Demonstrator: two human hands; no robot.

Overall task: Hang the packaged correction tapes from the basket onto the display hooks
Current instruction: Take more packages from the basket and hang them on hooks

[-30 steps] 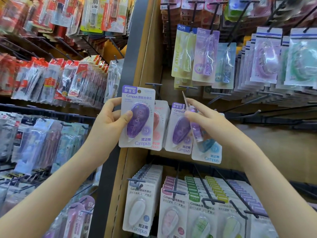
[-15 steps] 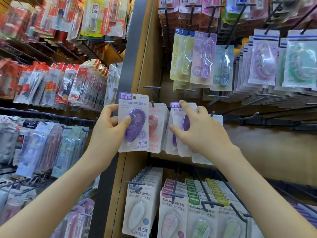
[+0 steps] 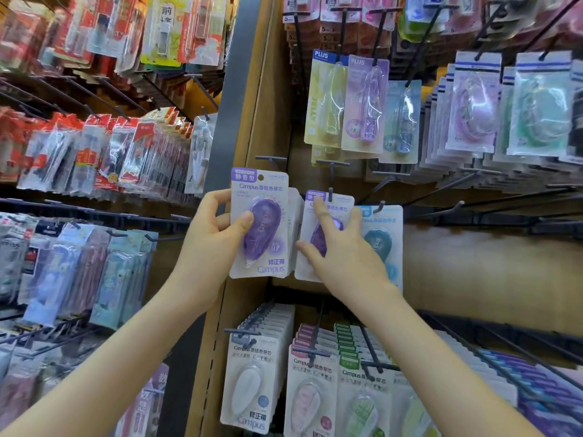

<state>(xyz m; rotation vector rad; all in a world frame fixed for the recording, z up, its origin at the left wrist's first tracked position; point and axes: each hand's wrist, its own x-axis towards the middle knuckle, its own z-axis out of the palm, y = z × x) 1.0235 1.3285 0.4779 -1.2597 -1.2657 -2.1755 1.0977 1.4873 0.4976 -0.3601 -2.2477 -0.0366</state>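
Observation:
My left hand (image 3: 212,238) grips a purple Campus correction tape pack (image 3: 259,222), thumb on its front, held upright in front of the shelf. Just right of it a second purple pack (image 3: 328,203) hangs on a black hook (image 3: 330,194). My right hand (image 3: 342,247) lies flat on that hanging pack, fingers spread. A blue pack (image 3: 383,241) hangs on the neighbouring hook to the right. A pink pack is mostly hidden behind the one I hold. The basket is out of view.
Bare black hooks (image 3: 271,159) stick out above my hands. PLUS tape packs (image 3: 362,102) hang higher up. Below hang rows of white, pink and green Campus packs (image 3: 249,380). A grey upright (image 3: 233,89) splits this bay from the left rack of red-packaged goods (image 3: 104,152).
My right hand slid the second purple pack onto its hook and now rests flat on it. My left hand has kept its pack, drifting slightly right and lower.

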